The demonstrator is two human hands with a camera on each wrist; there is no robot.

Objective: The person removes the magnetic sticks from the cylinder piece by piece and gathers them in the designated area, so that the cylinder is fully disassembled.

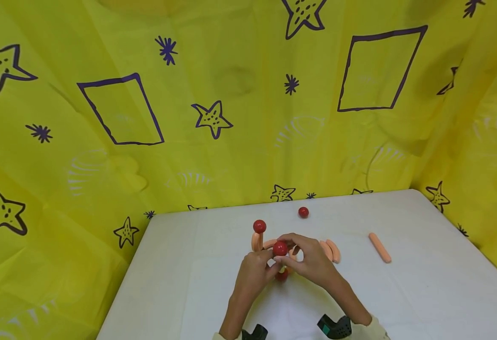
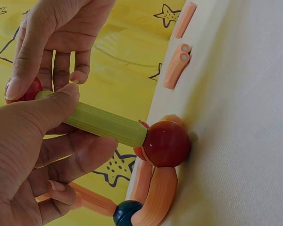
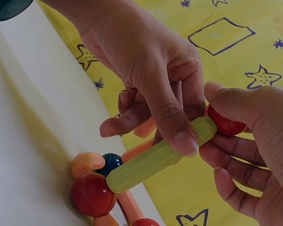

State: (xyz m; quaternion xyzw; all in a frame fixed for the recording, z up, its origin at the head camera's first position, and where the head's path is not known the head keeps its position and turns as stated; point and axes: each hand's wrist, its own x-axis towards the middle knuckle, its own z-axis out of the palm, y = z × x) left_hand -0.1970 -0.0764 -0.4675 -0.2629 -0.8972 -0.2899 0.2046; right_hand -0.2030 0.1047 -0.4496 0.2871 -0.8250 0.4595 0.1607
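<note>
My left hand (image 1: 252, 271) pinches a yellow-green ribbed rod (image 2: 106, 123) between thumb and fingers. At the rod's upper end, a red ball (image 3: 225, 121) is between the thumb and fingers of my right hand (image 1: 312, 262). The rod's lower end meets another red ball (image 2: 167, 143) close to the table. From that lower ball a curved orange piece (image 2: 155, 197) leads to a dark blue ball (image 2: 126, 213), joined to more orange rods. Another red ball (image 1: 259, 226) tops an upright orange piece beside my left hand. My hands partly hide this structure in the head view.
Two curved orange pieces (image 1: 332, 251) lie together right of my right hand. Farther right is a straight orange rod (image 1: 379, 247). A loose red ball (image 1: 303, 212) sits near the back of the white table (image 1: 180, 278). Yellow patterned cloth (image 1: 240, 160) hangs behind.
</note>
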